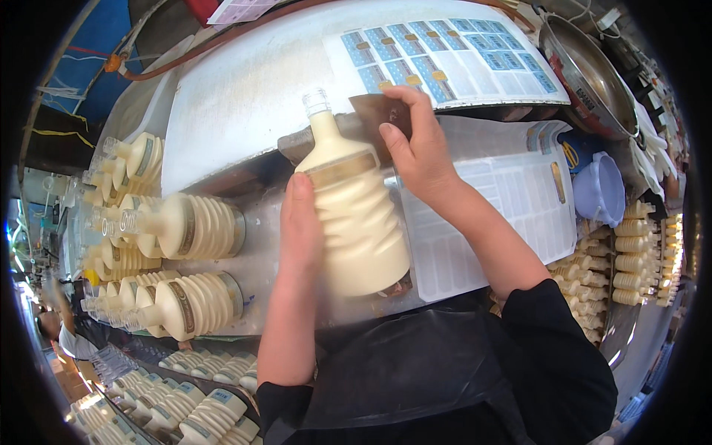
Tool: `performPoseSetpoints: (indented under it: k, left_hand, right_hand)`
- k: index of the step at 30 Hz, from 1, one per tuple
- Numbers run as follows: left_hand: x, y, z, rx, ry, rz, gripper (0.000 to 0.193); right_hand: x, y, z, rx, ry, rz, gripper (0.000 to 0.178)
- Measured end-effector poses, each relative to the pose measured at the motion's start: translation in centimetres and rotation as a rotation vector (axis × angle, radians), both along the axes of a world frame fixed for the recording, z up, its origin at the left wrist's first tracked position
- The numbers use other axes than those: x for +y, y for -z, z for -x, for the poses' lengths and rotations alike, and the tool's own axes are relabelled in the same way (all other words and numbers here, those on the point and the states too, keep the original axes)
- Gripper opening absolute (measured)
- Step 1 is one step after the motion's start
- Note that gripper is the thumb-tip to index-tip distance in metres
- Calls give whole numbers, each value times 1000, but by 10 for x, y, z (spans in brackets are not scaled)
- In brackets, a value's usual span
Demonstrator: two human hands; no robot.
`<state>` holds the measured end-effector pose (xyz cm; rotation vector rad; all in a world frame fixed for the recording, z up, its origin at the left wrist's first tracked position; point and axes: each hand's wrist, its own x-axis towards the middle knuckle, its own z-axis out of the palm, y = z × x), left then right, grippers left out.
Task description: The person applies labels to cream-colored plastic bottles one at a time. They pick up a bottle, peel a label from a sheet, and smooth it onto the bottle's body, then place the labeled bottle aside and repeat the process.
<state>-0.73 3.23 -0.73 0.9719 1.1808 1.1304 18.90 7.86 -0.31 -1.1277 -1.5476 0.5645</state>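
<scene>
A cream-coloured bottle [361, 237] with wavy ridges and a clear threaded neck stands tilted in the middle, its neck pointing away from me. My left hand [302, 219] grips its left side, the thumb along the shoulder and the other fingers mostly hidden. Around the upper body runs a gold-brown band label [345, 169]. Just right of the neck, my right hand [426, 152] pinches a flat dark-brown piece [378, 115] between thumb and fingers. That piece overlaps the bottle's shoulder edge in this view; whether they touch I cannot tell. A grey block [297, 145] sits behind the bottle.
More ridged bottles [200, 226] lie stacked at the left, with others in trays [215, 415] at lower left and at far right. Blue label sheets [437, 52] rest on the slanted white board [245, 96]. Largely bare label sheets [482, 222], a lavender bucket [598, 189] and a large round pan [589, 67] are to the right.
</scene>
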Motion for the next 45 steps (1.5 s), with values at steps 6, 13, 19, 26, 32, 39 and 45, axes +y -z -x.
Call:
performPoseSetpoints:
  k: [6, 13, 19, 26, 32, 39, 45]
  left_hand:
    - [-2, -9, -5, -202, -31, 127, 51]
    - [6, -4, -6, -98, -7, -31, 37]
    - [7, -1, -5, -20, -23, -69, 39]
    - [5, -7, -8, -184, -18, 68, 54]
    - [9, -3, -7, -166, 13, 76, 60]
    - [4, 2, 2, -149, -48, 27, 57]
    - [-37, -1, -11, 107, -68, -229, 78]
  right_hand:
    - [-24, -24, -13, 432, -265, 287, 39]
    - [-16, -16, -23, 397, -94, 389, 21]
    - [-21, -41, 20, -328, 75, 424, 54]
    - [-8, -9, -2, 332, -245, 719, 39]
    - [-11, 2, 2, 530, -299, 653, 32]
    - [-12, -7, -30, 474, -227, 744, 34]
    - [-37, -19, -20, 378, -175, 483, 32]
